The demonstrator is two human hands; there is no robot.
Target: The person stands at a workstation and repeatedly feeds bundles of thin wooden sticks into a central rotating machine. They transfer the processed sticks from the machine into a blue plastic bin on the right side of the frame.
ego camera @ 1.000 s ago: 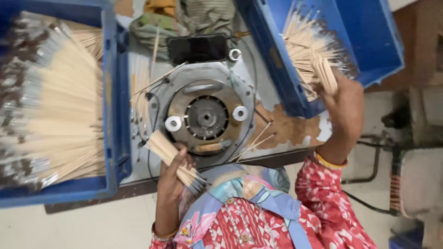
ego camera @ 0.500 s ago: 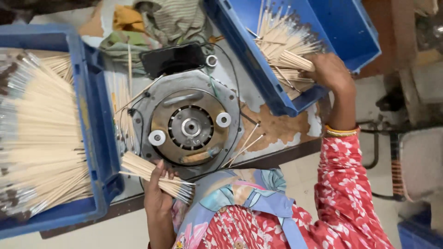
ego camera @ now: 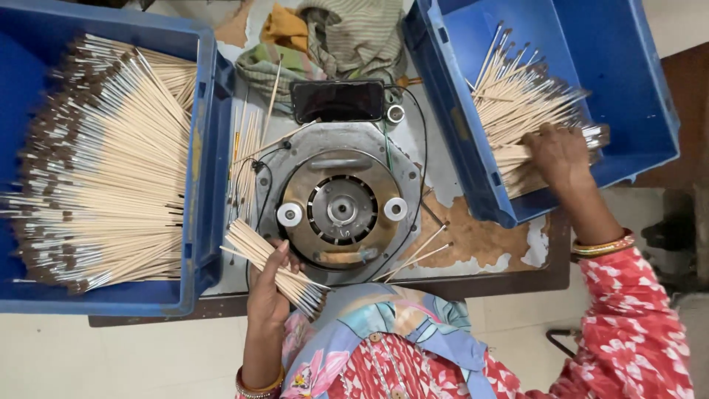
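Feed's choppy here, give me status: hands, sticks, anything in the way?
Left hand shut on stick bundle beside the round machine. Right hand on sticks in right crate. Nothing blocking.

right hand (ego camera: 561, 155) lowered onto crate's sticks (ego camera: 517, 111); left bundle (ego camera: 273, 267) unchanged

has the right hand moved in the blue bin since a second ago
Yes. The right hand has slid from the near corner of the right blue bin deeper toward its middle, and rests on the loose sticks.

Round machine (ego camera: 341, 207) between blue crates (ego camera: 207, 148)
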